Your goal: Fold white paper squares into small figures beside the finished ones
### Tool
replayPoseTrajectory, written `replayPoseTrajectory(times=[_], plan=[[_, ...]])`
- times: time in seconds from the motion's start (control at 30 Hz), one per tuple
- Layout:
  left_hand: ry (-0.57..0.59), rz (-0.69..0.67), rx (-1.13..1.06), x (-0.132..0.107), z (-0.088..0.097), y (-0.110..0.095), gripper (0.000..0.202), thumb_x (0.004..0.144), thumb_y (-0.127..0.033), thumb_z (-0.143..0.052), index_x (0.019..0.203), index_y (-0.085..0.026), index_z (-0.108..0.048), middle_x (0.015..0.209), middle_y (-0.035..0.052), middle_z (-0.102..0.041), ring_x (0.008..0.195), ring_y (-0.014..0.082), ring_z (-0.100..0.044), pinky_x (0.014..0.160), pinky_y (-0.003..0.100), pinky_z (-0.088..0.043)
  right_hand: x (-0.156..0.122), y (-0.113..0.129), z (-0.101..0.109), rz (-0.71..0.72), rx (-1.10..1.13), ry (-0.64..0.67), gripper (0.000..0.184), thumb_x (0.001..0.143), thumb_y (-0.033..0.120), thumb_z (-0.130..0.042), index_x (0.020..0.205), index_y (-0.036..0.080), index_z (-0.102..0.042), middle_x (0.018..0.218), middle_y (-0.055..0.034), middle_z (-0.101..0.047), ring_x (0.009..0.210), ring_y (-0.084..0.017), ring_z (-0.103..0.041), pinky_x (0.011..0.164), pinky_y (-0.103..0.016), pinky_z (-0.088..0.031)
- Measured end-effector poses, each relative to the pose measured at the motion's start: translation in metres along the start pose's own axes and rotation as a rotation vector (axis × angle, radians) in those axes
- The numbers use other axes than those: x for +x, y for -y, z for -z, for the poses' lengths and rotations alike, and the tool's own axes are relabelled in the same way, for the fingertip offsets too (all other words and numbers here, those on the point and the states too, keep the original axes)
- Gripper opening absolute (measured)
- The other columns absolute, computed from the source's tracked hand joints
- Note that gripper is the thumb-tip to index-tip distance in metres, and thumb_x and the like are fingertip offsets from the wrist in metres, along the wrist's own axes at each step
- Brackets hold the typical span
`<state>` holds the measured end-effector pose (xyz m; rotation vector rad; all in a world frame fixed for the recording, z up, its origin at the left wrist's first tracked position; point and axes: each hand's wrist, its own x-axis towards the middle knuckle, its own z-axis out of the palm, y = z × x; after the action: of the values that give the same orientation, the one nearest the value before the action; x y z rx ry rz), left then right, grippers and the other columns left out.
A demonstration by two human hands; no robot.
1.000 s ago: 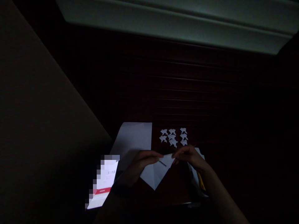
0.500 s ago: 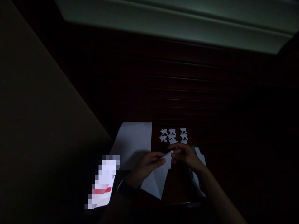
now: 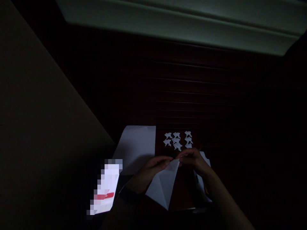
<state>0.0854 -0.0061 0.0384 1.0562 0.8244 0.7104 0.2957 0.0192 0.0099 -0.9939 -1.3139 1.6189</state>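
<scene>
In dim light, a folded white paper sheet (image 3: 164, 185) hangs point-down between my two hands over a dark wooden surface (image 3: 182, 105). My left hand (image 3: 150, 171) pinches its upper left edge with closed fingers. My right hand (image 3: 195, 161) pinches the top corner, fingers pressed together. Just beyond my hands lie several small folded white paper figures (image 3: 177, 140) in rows.
A stack of flat white sheets (image 3: 136, 145) lies to the left of the figures. A lit phone screen (image 3: 105, 188) with a red bar glows at the lower left. More white paper (image 3: 202, 182) lies under my right forearm. A pale wall fills the left side.
The paper has swung between my hands, and its lower point now hangs further down. My hands have shifted slightly at its top edge.
</scene>
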Motion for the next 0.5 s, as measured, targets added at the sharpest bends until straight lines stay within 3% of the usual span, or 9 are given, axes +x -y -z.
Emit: replayPoseTrajectory(times=[0.23,0.37,0.5], plan=[[-0.317,-0.309,0.469,0.008,-0.002,0.009,0.037,0.067,-0.032,-0.067,0.102,-0.023,-0.063,0.106,0.0044,-0.064,0.099,0.0222,-0.056,0.088,0.034,-0.041,0.005,-0.004,-0.003,0.03,-0.102,-0.095,0.01,0.069,0.022,-0.064,0.076,0.015,-0.067,0.06,-0.0006,-0.061,0.05,-0.011,-0.053,0.05,-0.023,-0.04],[-0.336,-0.306,0.536,0.012,-0.005,0.021,0.022,0.076,-0.033,-0.057,0.093,-0.023,-0.068,0.092,0.0024,-0.069,0.085,0.0208,-0.061,0.075,0.029,-0.046,0.006,-0.007,-0.012,0.037,-0.077,-0.088,0.011,0.07,0.023,-0.063,0.077,0.015,-0.066,0.059,0.0008,-0.058,0.049,-0.01,-0.049,0.048,-0.021,-0.037],[-0.4,-0.274,0.424,0.015,-0.003,0.027,0.027,0.08,-0.036,-0.051,0.09,-0.019,-0.068,0.084,0.004,-0.07,0.077,0.0215,-0.063,0.065,0.027,-0.047,0.004,-0.004,-0.023,0.035,0.055,-0.116,0.025,0.069,0.024,-0.066,0.094,0.018,-0.063,0.06,0.0032,-0.055,0.053,-0.01,-0.051,0.054,-0.022,-0.039]])
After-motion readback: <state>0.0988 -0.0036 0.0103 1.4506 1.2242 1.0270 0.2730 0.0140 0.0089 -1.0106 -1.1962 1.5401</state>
